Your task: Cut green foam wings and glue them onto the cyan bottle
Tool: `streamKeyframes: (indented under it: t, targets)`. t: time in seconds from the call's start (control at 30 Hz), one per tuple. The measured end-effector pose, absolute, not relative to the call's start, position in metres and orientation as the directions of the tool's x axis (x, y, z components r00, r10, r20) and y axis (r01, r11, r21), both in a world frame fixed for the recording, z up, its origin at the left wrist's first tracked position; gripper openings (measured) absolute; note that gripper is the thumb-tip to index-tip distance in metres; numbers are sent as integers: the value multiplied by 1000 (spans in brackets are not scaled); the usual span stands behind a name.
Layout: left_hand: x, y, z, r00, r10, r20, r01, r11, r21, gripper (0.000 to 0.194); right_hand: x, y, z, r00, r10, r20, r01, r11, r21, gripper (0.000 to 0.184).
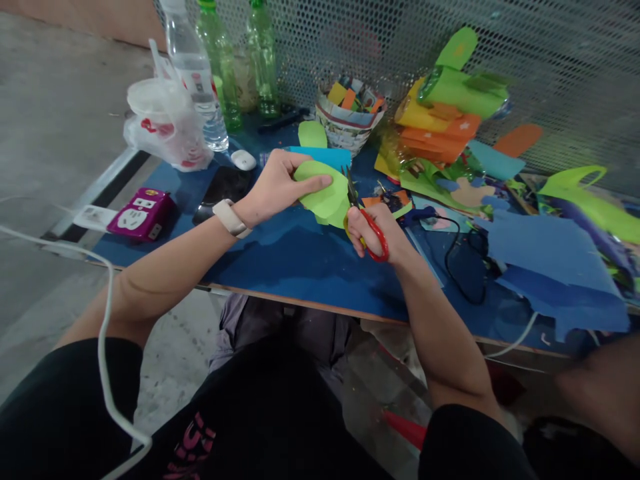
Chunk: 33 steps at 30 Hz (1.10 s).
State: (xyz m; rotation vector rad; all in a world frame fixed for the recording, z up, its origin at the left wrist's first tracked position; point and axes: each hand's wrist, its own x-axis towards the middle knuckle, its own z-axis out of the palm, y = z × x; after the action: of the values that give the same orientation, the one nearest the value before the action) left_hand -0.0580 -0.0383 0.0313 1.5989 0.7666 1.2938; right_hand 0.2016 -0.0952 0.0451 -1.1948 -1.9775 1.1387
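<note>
Between the thumb and fingers of my left hand point(280, 185) is a piece of light green paper point(323, 190) with a rounded outline, held above the blue table. My right hand point(377, 230) grips a pair of scissors point(374, 241) with red and yellow handles. Their blades point away from me and lie at the right edge of the green paper, slightly apart. Behind my left hand lie a blue paper roll point(333, 157) and another rounded green paper piece point(313, 134).
A newspaper-patterned basket point(345, 123) of scraps stands at the back. Bottles point(197, 80) and a bagged cup point(160, 123) are back left; a phone point(223, 193) and purple box point(141, 213) lie nearer. Blue sheets point(555, 253), a black cable point(450, 260) and paper-covered bottles point(460, 93) crowd the right.
</note>
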Motion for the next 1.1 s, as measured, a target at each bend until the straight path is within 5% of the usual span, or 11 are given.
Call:
streamKeyframes:
  t: [1.1]
  targets:
    - [-58,-41,32,222,871,438,48,-458,887,61,210,-92,53,-396,918,2,570,248,-783,94]
